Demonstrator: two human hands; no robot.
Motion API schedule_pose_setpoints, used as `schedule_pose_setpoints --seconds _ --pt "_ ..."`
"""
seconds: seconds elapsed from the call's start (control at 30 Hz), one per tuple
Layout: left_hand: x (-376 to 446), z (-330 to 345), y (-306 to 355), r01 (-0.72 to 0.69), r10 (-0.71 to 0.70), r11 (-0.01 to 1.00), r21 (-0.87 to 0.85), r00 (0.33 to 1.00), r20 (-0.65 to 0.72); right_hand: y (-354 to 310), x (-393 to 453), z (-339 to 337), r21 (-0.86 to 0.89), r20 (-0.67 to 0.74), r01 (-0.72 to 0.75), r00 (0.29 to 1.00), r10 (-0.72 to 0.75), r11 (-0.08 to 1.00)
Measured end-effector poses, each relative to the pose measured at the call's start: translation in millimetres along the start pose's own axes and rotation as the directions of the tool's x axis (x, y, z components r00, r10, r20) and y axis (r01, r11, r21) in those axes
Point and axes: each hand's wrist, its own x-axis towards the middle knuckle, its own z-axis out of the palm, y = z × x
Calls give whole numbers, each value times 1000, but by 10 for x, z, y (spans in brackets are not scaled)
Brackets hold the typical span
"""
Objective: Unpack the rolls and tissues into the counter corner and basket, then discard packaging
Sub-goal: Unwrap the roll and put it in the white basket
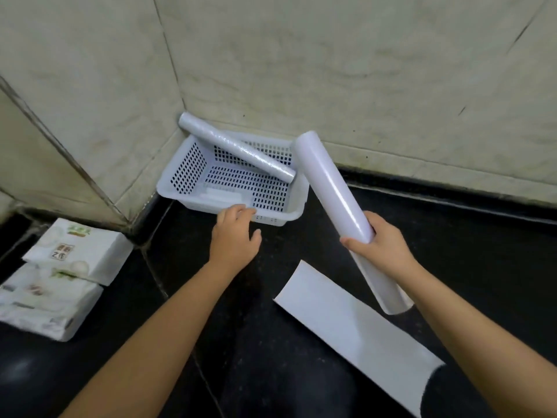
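Domestic kitchen, probably: black stone counter [452, 236] meeting pale tiled walls [331, 70] at eleven o'clock, perforated basket [193, 164] in that corner, tissue packs [78, 251] at nine.

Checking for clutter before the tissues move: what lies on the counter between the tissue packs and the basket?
In the head view, only bare black counter lies between the tissue packs and the basket; the left hand is further right.

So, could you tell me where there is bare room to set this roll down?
Free: the white perforated basket floor beside the wrapped roll, and black counter right of the basket. Crowded: tissue packs left, white sleeve near.
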Motion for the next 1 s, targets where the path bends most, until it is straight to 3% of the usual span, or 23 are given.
schedule_pose_setpoints --seconds 0.1,0.3,0.47,0.6,0.7,0.77,0.9,1.0 --pt "516 -94 63 25 -24 998 58 1000 -10 -219 473 -25 42 -37 44 998 -43 998" --pt "1460 -24 52 6 -29 941 338 998 64 -389 1221 91 134 -79 150 987 -141 980" --pt "2067 244 -55 -95 -17 778 621 985 171 -238 1606 178 151 -92 191 980 -179 970" --pt "2265 331 -191 -94 -7 700 708 990 138 -186 1764 151 147 -79 230 972 -221 962" --pt "2234 288 -281 -168 58 624 763 984 169 -275 1834 117 156 -65 283 959 -277 946" --pt "2154 260 -362 -185 69 629 755 981 182 -430 1872 96 199 -79 339 941 -330 919" --pt "1942 259 -456 -139 30 734 664 985 173 -858 2032 152 344 -167 461 887 -430 818" --pt "1864 254 -477 -137 31 768 626 984 177 -1049 2256 345 305 -176 514 858 -483 802"
